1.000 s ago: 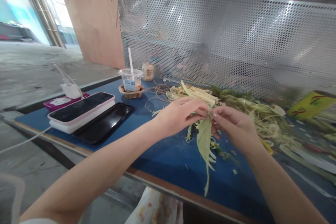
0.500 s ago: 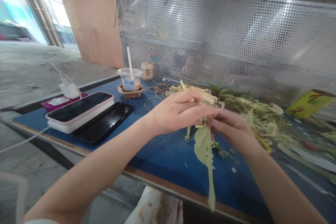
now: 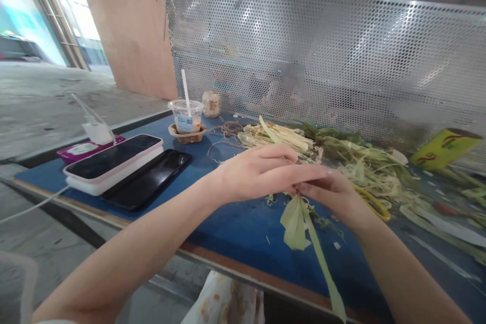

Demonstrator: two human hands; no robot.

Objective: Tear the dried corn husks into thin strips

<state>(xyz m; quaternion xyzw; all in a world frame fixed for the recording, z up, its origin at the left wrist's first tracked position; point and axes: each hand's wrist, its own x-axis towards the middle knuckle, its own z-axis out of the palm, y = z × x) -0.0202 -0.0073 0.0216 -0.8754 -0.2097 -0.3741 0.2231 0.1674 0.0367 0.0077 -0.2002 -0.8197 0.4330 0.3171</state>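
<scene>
Over the blue table (image 3: 235,223) my two hands meet at the top of a pale green leaf strip (image 3: 299,220) that hangs down toward the table's front edge. My left hand (image 3: 261,172) lies across the top with its fingers stretched to the right, over my right hand. My right hand (image 3: 334,195) sits partly under it, fingers pinched on the upper end of the leaf strip. Whether the left fingers grip the strip is hidden.
A heap of leaf strips and green stalks (image 3: 341,154) lies behind my hands, with twine (image 3: 228,131). A plastic cup with a straw (image 3: 186,116), two phones (image 3: 125,162) and a yellow box (image 3: 442,149) lie around. A perforated metal screen (image 3: 322,55) closes the back.
My left hand has slid to the right over my right hand. The hanging leaf strip has twisted and folded, its long tail swinging right.
</scene>
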